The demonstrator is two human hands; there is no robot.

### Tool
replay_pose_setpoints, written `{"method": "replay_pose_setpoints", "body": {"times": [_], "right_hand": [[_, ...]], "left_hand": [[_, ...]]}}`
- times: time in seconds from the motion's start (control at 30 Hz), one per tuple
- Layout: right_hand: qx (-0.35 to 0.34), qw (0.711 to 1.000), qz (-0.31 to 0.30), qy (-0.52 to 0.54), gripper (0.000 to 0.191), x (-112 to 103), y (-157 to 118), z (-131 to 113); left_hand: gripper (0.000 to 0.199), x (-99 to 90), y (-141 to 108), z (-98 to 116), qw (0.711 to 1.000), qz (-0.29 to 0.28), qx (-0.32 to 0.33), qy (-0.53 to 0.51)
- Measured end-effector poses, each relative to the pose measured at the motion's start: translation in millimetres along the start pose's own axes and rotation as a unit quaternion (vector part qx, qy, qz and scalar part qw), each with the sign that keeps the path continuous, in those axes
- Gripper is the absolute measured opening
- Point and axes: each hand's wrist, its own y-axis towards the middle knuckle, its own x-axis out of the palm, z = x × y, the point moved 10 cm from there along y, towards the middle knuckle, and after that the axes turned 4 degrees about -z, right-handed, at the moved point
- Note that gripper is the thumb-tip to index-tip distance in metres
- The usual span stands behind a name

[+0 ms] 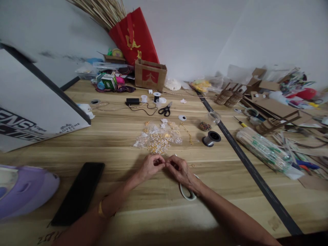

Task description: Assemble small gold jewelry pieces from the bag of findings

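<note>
My left hand (152, 166) and my right hand (180, 171) meet fingertip to fingertip over the wooden table, both closed in a pinch. Whatever sits between the fingers is too small to name. Just beyond them lies a heap of small gold and silver beads and findings (159, 143), partly on clear plastic bags. A white-handled tool (189, 196) rests beneath my right hand and wrist, which cover most of it. Close to the right hand is a small gold ring-like piece (192, 165). A gold chain (190, 135) lies to the right of the heap.
Past the heap are black scissors (165, 110) and a black adapter (132, 101). On the right stand a wire spool (211, 138), a tub of beads (205, 126) and bagged sticks (263, 148). A black phone-like slab (79, 193) and a white box (38, 106) occupy the left.
</note>
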Motion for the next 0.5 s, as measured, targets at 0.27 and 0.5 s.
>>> {"method": "replay_pose_setpoints", "body": {"times": [0.27, 0.5], "right_hand": [[-0.055, 0.998, -0.009, -0.034, 0.019, 0, -1, -11], [-0.035, 0.999, -0.008, -0.008, 0.018, -1, 0, -6]], "left_hand": [[0.013, 3.8, 0, -6, 1.0, -0.02, -0.012, -0.02], [0.014, 9.0, 0, -11, 0.996, -0.04, -0.036, -0.073]]}}
